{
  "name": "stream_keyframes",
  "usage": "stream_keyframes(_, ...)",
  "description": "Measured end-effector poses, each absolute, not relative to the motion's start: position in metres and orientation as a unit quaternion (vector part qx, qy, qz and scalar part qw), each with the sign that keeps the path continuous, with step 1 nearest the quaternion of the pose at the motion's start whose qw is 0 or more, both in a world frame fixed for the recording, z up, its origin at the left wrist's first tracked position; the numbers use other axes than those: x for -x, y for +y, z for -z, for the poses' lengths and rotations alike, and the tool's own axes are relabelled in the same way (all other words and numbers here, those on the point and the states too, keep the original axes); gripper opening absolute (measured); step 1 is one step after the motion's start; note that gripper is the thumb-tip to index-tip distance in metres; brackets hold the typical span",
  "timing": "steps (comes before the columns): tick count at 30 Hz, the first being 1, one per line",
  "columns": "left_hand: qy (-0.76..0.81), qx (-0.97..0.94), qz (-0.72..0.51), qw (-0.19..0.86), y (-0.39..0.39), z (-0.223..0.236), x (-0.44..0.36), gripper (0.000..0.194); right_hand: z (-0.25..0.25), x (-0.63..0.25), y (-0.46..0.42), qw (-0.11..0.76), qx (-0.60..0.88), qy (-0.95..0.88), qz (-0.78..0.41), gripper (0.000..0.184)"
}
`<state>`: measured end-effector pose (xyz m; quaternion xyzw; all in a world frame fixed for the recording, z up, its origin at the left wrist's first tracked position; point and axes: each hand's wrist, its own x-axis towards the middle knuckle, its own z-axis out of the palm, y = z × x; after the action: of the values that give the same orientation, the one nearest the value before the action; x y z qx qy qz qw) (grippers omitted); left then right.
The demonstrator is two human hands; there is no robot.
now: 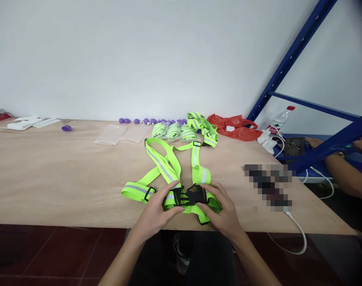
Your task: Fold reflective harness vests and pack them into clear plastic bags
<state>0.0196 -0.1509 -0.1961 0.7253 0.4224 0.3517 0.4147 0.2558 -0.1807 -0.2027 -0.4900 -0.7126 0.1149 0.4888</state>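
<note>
A neon-green reflective vest (163,163) of elastic straps with silver stripes lies near the table's front edge. At its waist is a black side-release buckle whose two halves face each other. My left hand (157,212) pinches the pronged half (178,196) between thumb and fingers. Held in my right hand (224,210) is the socket half (196,194). The prongs appear to be at the socket's mouth; whether they are fully seated I cannot tell. Black strap adjusters (150,194) sit along the straps.
Several bagged green straps (173,131), a loose bundle of straps (203,129), purple rolls (153,121) and clear bags (109,135) lie toward the wall. A red plastic bag (237,126), bottle (282,119) and blue frame (291,59) stand right. Another person's arm (347,174) shows beyond.
</note>
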Motion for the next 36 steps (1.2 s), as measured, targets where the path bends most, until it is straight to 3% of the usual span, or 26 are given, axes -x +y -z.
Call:
stream_keyframes(3, 0.429, -0.729, -0.354, 0.398, -0.15, 0.196, -0.021, 0.064, 0.2, -0.257, -0.181, 0.488, 0.484, -0.717, -0.117, 0.04)
stream_keyframes(9, 0.412, -0.744, -0.385, 0.358, -0.146, 0.197, -0.021, 0.041, 0.202, -0.258, -0.182, 0.508, 0.477, -0.708, -0.117, 0.038)
stream_keyframes(18, 0.424, -0.744, -0.359, 0.371, -0.149, 0.194, -0.019, 0.064, 0.207, -0.257, -0.181, 0.506, 0.465, -0.708, -0.165, 0.043)
stream_keyframes(32, 0.427, -0.747, -0.368, 0.353, -0.148, 0.197, -0.024, 0.068, 0.209, -0.255, -0.179, 0.489, 0.483, -0.709, -0.158, 0.048)
stream_keyframes(36, 0.417, -0.772, -0.352, 0.327, -0.154, 0.197, -0.025, 0.08, 0.212, -0.257, -0.178, 0.497, 0.486, -0.696, -0.179, 0.054)
